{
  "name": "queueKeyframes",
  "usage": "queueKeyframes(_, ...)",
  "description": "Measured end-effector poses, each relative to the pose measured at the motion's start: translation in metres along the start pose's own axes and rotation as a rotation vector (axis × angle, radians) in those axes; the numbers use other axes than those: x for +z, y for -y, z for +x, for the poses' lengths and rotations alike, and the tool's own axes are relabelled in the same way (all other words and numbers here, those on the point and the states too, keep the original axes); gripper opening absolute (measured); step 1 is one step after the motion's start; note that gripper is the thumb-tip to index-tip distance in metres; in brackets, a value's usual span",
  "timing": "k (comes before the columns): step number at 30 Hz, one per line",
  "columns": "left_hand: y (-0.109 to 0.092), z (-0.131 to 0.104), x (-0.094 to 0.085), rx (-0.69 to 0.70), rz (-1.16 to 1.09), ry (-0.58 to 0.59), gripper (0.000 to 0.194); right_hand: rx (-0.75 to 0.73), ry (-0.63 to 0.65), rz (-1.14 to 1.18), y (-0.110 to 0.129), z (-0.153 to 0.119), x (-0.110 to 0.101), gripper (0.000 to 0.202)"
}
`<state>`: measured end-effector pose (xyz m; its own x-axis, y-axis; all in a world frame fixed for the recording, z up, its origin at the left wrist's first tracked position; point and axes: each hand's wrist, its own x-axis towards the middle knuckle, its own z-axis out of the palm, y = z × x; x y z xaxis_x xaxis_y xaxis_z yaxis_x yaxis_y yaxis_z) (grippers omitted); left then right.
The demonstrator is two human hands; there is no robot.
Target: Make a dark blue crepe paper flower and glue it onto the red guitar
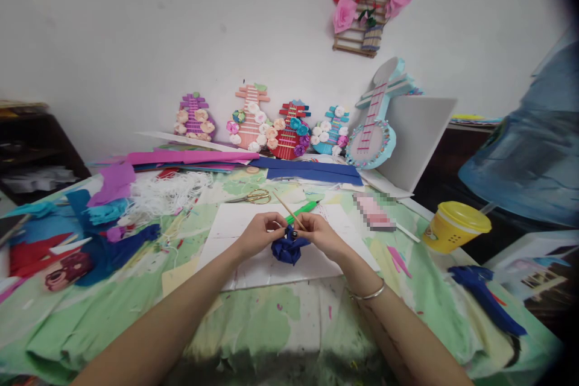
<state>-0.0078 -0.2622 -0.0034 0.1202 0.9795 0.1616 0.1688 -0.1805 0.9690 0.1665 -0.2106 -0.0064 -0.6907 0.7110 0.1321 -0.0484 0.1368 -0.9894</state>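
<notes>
In the head view, my left hand (262, 234) and my right hand (322, 237) meet over a white board (235, 223). My left fingertips pinch the upper edge of a dark blue paper flower (288, 251) from its left side. From the other side, my right hand closes on the flower and on a thin wooden stick (286, 207), which slants up to the left. The flower's petals hang folded below my fingers, and its top is partly hidden. Just beyond the hands, a green pen (304, 211) lies on the board. Gold-handled scissors (256, 196) rest behind it.
Cloth and paper scraps (108, 241) and white yarn (156, 196) cover the left. Dark blue paper strips (312, 172) lie farther back, before several decorated toy instruments (289, 132). A yellow lidded cup (455, 229) and a blue glue gun (488, 298) occupy the right.
</notes>
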Motion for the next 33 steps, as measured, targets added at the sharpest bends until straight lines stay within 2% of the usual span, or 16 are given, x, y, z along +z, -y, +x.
queueKeyframes(6, -0.002, -0.003, 0.002, -0.077, -0.17, 0.079, 0.016, -0.003, 0.024, 0.006, 0.002, -0.002, 0.0, 0.027)
queueKeyframes(11, 0.002, -0.003, 0.0, -0.153, -0.268, 0.197, 0.027, -0.013, 0.018, 0.011, 0.005, -0.002, 0.001, 0.029)
queueKeyframes(14, 0.006, -0.002, -0.002, -0.143, -0.32, 0.232, 0.031, -0.022, 0.014, 0.022, 0.006, -0.002, -0.001, 0.027)
queueKeyframes(18, 0.008, -0.001, -0.005, -0.085, -0.337, 0.205, 0.033, -0.002, 0.04, 0.069, 0.01, -0.004, -0.003, 0.025)
queueKeyframes(22, 0.009, 0.001, -0.006, -0.052, -0.331, 0.121, 0.032, 0.065, 0.09, 0.101, 0.013, -0.006, -0.003, 0.031)
queueKeyframes(26, 0.01, 0.002, -0.006, -0.034, -0.343, 0.052, 0.032, 0.095, 0.069, 0.101, 0.012, -0.005, -0.004, 0.031)
queueKeyframes(33, 0.007, 0.001, -0.005, -0.033, -0.332, 0.063, 0.03, 0.066, 0.049, 0.077, 0.015, -0.006, -0.007, 0.03)
